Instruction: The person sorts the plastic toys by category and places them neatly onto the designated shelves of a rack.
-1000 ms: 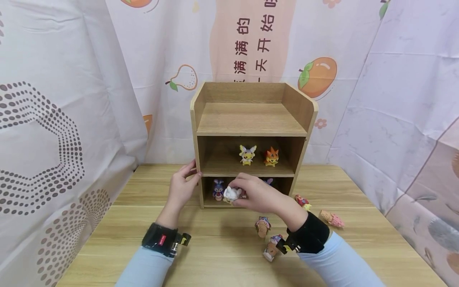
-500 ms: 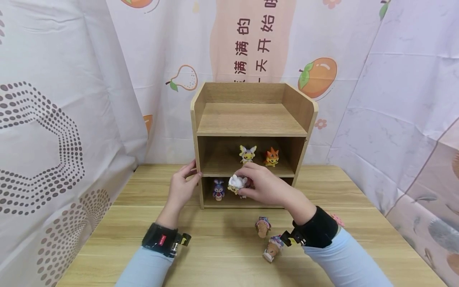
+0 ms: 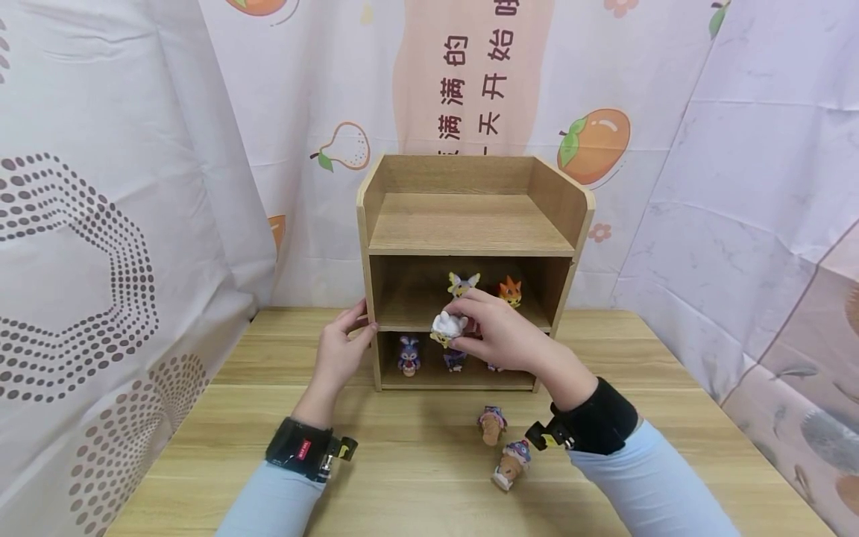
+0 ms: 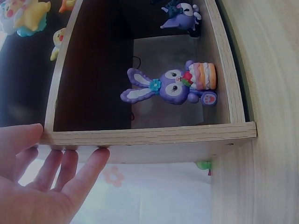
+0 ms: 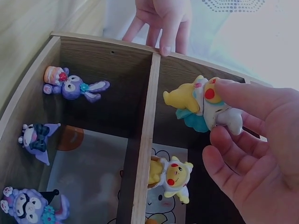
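Note:
A wooden shelf unit (image 3: 470, 224) stands on the table. My right hand (image 3: 506, 332) pinches a small yellow figurine (image 5: 205, 105) with a white hood and a teal base between thumb and fingers, in front of the middle compartment. Inside that compartment stand a yellow figurine with pale ears (image 3: 463, 284) and an orange-hooded figurine (image 3: 510, 291). Below are a purple rabbit figurine (image 4: 175, 88) with a cake, a dark-capped figurine (image 5: 35, 140) and another purple one (image 5: 30, 205). My left hand (image 3: 341, 354) rests against the left side panel (image 4: 154, 135), fingers extended and thumb at the front edge.
Two figurines lie on the table before the unit: one with a brown cone-like base (image 3: 492, 426) and, nearer, a blue-and-brown one (image 3: 512, 464). A printed curtain (image 3: 322, 74) hangs behind the unit. The unit's raised top shelf (image 3: 463, 220) has side walls.
My right hand has lifted the white-hooded figurine from in front of the lower compartment up to the middle one, shifting slightly right. My left hand has stayed on the side panel.

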A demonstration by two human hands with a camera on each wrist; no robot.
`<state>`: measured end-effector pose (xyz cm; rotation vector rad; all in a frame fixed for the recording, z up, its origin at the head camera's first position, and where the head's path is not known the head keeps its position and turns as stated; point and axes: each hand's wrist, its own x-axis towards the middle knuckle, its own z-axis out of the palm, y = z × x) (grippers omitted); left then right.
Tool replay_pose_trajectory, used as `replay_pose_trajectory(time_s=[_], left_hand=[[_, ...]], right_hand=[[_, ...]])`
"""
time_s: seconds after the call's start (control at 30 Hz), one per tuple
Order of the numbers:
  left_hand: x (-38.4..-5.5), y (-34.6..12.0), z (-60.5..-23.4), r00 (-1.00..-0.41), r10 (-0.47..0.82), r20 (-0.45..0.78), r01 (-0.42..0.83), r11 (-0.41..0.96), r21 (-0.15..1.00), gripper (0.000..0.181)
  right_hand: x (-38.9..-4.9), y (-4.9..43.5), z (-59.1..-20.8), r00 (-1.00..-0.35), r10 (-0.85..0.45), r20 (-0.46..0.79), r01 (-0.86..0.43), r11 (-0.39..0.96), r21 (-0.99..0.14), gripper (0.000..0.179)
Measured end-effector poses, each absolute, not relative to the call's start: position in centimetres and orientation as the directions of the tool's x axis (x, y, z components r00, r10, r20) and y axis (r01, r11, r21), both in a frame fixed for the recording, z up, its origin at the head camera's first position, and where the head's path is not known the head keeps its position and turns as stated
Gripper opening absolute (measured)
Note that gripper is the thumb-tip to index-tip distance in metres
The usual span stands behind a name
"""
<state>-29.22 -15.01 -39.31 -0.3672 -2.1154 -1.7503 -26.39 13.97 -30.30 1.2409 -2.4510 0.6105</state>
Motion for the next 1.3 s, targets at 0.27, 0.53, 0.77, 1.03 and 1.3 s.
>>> replay_pose_trajectory(time_s=[0.27,0.53,0.77,1.03,1.3], left_hand=[[-29.2,-15.1,-39.4,-0.892,-0.041,0.450,0.433,0.203,0.878,0.052],[-29.2,-15.1,-39.3,-0.890,-0.046,0.454,0.436,0.210,0.875,0.052],[-29.2,-15.1,-39.3,-0.887,-0.041,0.460,0.441,0.217,0.871,0.052],[-29.2,-15.1,-39.3,-0.891,-0.038,0.452,0.435,0.211,0.875,0.052],[-29.3,-15.2,-39.4,-0.885,-0.040,0.464,0.445,0.225,0.867,0.053]], right_hand=[[-27.0,13.6,-29.6,-0.555,-0.672,0.490,-0.825,0.520,-0.221,0.039],[-27.6,13.0,-28.9,-0.524,-0.676,0.517,-0.840,0.510,-0.185,0.038],[-28.1,12.5,-28.7,-0.551,-0.666,0.502,-0.824,0.531,-0.200,0.038],[-28.8,11.5,-28.4,-0.582,-0.664,0.469,-0.807,0.546,-0.227,0.037],[-29.7,10.6,-28.0,-0.586,-0.662,0.467,-0.803,0.550,-0.230,0.036]])
